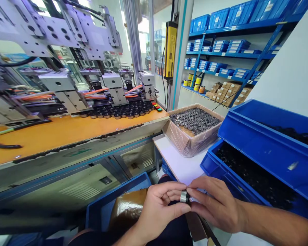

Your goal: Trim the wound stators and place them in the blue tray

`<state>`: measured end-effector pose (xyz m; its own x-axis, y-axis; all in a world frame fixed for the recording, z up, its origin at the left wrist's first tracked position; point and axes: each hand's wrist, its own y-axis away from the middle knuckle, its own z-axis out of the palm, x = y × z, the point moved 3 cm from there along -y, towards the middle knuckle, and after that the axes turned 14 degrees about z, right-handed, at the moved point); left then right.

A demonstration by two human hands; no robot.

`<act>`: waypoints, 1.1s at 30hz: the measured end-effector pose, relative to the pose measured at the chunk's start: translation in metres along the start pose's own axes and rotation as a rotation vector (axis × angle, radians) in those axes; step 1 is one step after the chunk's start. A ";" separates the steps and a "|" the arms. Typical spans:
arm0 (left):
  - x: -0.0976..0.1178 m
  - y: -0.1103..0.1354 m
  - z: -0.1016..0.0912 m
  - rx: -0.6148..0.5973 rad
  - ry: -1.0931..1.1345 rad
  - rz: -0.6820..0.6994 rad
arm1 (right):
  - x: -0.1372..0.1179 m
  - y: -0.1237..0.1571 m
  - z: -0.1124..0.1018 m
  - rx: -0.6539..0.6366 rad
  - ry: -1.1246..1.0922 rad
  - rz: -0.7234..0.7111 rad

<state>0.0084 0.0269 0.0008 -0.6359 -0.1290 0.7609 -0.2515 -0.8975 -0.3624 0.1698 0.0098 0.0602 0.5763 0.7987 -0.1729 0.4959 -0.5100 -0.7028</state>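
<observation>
My left hand (163, 208) is closed, pinching a small silver metal ring (183, 196) between thumb and fingers. Against the ring's right side sits a small black part (188, 197), which the fingers of my right hand (217, 202) grip. Both hands meet low in the view, above my lap, and the fingertips partly cover the black part, so its exact shape is hidden. To the right, a lower blue bin (205, 164) holds many small black parts, with an upper blue bin (265, 145) of black parts above it.
A plastic-lined cardboard box (195, 145) full of metal rings stands on a white table (169, 153). At left, a machine (63, 90) rises over an orange worktop (66, 131) with rows of black-and-metal pieces (130, 111). A blue crate (92, 212) holds a brown wrapped box (127, 208) below.
</observation>
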 end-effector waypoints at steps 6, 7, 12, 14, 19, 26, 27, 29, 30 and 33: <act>-0.001 0.000 0.001 -0.009 0.025 0.004 | -0.001 -0.001 -0.001 0.008 0.006 -0.006; 0.000 0.001 0.001 -0.004 0.021 0.004 | -0.001 -0.001 -0.001 0.012 0.011 -0.004; 0.001 0.001 0.002 -0.004 0.010 0.005 | 0.001 0.000 0.000 0.018 0.002 0.001; 0.001 0.001 0.002 -0.004 0.006 0.009 | 0.001 0.000 0.001 0.023 -0.010 -0.009; 0.001 0.001 0.003 0.012 -0.016 0.022 | 0.001 0.000 0.001 -0.004 -0.008 -0.005; 0.000 -0.001 0.001 -0.007 0.001 -0.024 | 0.001 0.003 0.003 -0.036 -0.034 -0.002; 0.000 -0.001 0.001 -0.012 0.000 -0.032 | 0.001 0.004 0.004 -0.035 -0.041 -0.001; -0.001 0.000 0.004 -0.005 0.007 -0.034 | 0.001 0.005 0.005 -0.033 -0.042 -0.012; -0.003 0.000 0.006 0.018 0.010 -0.030 | 0.001 0.006 0.005 -0.034 -0.031 -0.025; -0.009 0.003 0.012 0.141 0.044 -0.001 | 0.002 0.007 0.005 -0.035 0.030 -0.070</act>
<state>0.0219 0.0203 -0.0003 -0.6680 -0.1123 0.7357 -0.1493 -0.9482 -0.2803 0.1709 0.0092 0.0519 0.5585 0.8231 -0.1031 0.5579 -0.4647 -0.6876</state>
